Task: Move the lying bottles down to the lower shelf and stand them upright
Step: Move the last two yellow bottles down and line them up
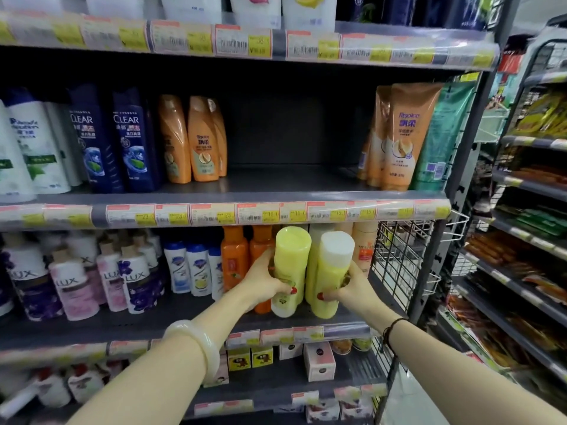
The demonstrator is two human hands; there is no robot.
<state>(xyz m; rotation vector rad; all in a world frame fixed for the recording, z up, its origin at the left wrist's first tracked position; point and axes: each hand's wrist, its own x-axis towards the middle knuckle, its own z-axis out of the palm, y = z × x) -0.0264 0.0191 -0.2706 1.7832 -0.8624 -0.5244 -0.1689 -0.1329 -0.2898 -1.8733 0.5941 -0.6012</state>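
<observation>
Two bare arms reach out to the shelves. The left hand (264,279) is wrapped around a yellow bottle (290,271). The right hand (352,286) is wrapped around a second yellow bottle (333,274). Both bottles stand almost straight up, side by side and touching, near the front of the lower shelf (153,320). Just behind them stand orange bottles (234,259). Higher up, the upper shelf (276,182) has a bare gap between the orange bottles and the tubes (399,139).
</observation>
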